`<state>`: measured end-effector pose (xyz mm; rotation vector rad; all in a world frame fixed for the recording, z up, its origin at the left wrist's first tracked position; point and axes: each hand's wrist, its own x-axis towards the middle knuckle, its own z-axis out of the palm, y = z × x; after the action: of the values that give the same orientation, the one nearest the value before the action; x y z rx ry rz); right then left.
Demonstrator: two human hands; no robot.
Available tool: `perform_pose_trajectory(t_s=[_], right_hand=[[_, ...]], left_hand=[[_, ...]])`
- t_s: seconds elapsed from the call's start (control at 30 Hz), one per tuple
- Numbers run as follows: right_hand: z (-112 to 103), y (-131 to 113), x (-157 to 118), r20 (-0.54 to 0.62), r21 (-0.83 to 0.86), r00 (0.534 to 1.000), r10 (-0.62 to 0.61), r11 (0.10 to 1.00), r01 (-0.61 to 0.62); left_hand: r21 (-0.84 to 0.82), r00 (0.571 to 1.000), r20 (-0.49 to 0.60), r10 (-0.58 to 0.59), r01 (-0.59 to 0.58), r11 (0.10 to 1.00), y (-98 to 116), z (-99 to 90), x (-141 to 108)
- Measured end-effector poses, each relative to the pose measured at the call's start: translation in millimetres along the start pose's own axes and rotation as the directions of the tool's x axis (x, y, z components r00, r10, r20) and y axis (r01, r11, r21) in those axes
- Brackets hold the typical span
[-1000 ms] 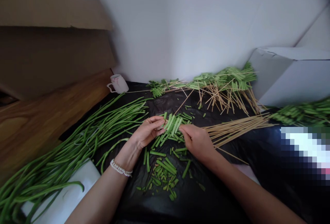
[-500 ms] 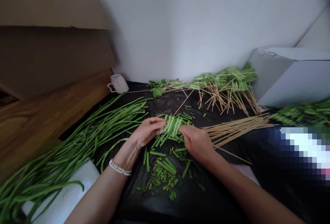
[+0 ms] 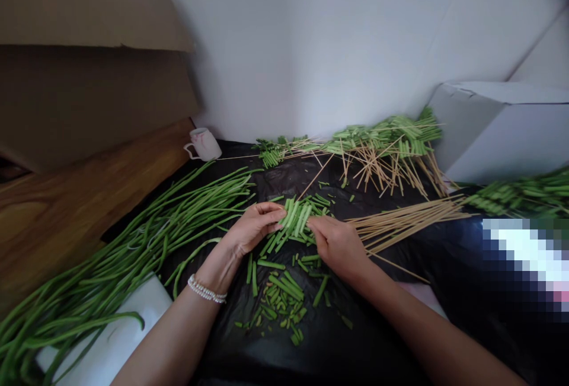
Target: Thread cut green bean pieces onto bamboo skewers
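Note:
Between my hands is a row of cut long bean pieces (image 3: 296,217), lying side by side as on a skewer; the skewer itself is mostly hidden. My left hand (image 3: 260,220) pinches the row's left end between thumb and fingers, a beaded bracelet on its wrist. At the right end, my right hand (image 3: 338,245) is closed, thumb and index finger pressed together. Loose cut bean pieces (image 3: 287,288) are scattered on the black plastic sheet (image 3: 267,350) below and around the hands.
Whole long beans (image 3: 155,232) spread at the left, partly over a white slab (image 3: 133,327). Bare skewers (image 3: 409,218) lie right of my right hand. Skewered beans (image 3: 386,134) are piled along the wall. A mug (image 3: 205,144), a cardboard box (image 3: 98,83) and a white box (image 3: 511,131) stand around.
The bean pieces between my hands have shifted and tilted slightly. Both hands keep nearly the same place and grip.

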<state>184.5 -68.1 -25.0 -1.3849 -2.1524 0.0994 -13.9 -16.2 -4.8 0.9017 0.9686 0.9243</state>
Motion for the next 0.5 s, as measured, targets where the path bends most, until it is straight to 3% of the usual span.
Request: perform_pose_trajectory(t_s=[0.27, 0.5], right_hand=[[-3.3, 0.0, 1.4, -0.021, -0.110, 1.000, -0.007, 0.994, 0.005], [-7.0, 19.0, 5.4, -0.083, -0.309, 0.995, -0.054, 0.951, 0.026]], left_hand=[[0.082, 0.999, 0.040, 0.022, -0.025, 0.996, -5.4, 4.9, -1.1], [-0.072, 0.961, -0.168, 0.219, -0.233, 0.970, 5.5, -9.4, 5.1]])
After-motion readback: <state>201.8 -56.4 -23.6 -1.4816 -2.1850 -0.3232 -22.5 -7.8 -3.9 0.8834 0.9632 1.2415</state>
